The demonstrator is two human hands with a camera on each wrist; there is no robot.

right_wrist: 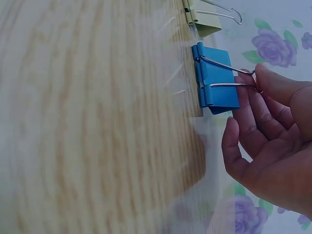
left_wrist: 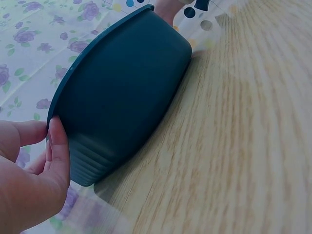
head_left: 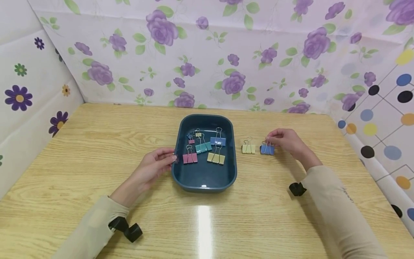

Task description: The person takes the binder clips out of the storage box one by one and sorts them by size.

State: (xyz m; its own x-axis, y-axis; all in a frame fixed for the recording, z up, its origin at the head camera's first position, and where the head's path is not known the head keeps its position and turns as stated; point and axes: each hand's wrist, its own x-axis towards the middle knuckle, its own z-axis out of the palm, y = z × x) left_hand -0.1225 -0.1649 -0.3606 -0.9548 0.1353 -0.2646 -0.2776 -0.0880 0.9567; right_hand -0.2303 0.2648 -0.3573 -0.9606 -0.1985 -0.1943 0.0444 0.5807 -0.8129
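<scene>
My left hand pinches the left rim of a dark teal plastic tray, thumb over the edge and fingers outside, as the left wrist view shows too. Inside the tray lie several binder clips: a pink one, a green one, a yellow one, a blue one and a few tiny ones. To the right of the tray, my right hand pinches the wire handle of another blue binder clip between thumb and fingers. Beside that clip sits a pale yellow binder clip with its handles pointing away.
The wooden table carries everything. Behind it hangs a floral cloth, with patterned sheets at the left and right sides. Black straps hang from both sleeves.
</scene>
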